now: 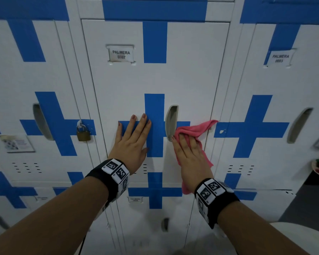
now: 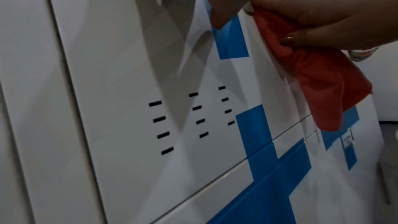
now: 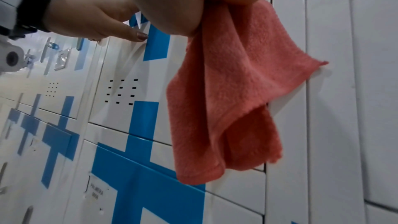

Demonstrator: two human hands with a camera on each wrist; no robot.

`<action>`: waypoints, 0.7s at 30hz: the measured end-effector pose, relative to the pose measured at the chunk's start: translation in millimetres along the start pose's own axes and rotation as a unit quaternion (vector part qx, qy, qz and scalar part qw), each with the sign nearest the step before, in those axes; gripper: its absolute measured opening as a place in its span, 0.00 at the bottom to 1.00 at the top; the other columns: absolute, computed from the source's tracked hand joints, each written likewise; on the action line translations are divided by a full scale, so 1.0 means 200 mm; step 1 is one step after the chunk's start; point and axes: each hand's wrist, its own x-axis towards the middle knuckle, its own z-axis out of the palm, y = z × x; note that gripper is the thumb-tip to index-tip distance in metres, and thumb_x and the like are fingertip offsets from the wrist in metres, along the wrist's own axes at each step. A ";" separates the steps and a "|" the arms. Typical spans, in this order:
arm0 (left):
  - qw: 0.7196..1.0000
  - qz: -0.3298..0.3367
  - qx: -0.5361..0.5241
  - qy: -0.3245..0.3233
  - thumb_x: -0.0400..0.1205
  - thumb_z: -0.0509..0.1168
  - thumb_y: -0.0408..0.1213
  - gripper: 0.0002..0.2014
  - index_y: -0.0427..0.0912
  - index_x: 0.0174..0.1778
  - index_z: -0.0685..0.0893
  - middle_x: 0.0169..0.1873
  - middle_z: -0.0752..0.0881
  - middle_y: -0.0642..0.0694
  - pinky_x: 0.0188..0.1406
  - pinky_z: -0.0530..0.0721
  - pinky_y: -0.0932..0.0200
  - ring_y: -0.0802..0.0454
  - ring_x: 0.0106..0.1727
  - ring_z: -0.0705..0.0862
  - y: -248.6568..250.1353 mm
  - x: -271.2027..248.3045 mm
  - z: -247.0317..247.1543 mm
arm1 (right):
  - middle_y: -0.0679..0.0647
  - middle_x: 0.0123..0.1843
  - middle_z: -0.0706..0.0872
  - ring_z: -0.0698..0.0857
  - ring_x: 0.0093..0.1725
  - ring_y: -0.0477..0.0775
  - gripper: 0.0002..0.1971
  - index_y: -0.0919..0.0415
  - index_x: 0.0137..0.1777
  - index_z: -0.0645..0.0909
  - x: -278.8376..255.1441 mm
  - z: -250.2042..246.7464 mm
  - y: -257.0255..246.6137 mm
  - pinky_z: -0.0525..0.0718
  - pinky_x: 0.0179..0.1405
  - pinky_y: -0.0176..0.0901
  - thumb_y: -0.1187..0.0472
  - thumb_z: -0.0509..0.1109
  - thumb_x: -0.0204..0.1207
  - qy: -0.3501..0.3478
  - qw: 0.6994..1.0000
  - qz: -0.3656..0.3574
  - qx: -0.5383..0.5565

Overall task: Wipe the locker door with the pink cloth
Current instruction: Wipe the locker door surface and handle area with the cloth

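Against a smooth white metal locker door point(image 1: 191, 80) crossed with blue bands, the left hand point(image 1: 133, 142) lies flat, fingers point(image 1: 143, 126) straight and spread wide. Just right of the door's recessed grey handle point(image 1: 171, 122), the right hand point(image 1: 189, 153) presses a fluffy, crumpled pink cloth point(image 1: 195, 129) to the surface, fingers holding its folds while a loose corner hangs below the wrist.
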 end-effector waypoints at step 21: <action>0.983 0.056 -0.096 -0.149 0.80 0.45 0.59 0.37 0.49 0.83 0.44 0.82 0.51 0.52 0.81 0.40 0.43 0.52 0.83 0.45 0.10 -0.18 -0.15 | 0.53 0.78 0.68 0.68 0.75 0.54 0.28 0.54 0.79 0.61 -0.11 -0.18 -0.08 0.63 0.74 0.42 0.70 0.55 0.79 -0.025 0.985 -0.003 0.171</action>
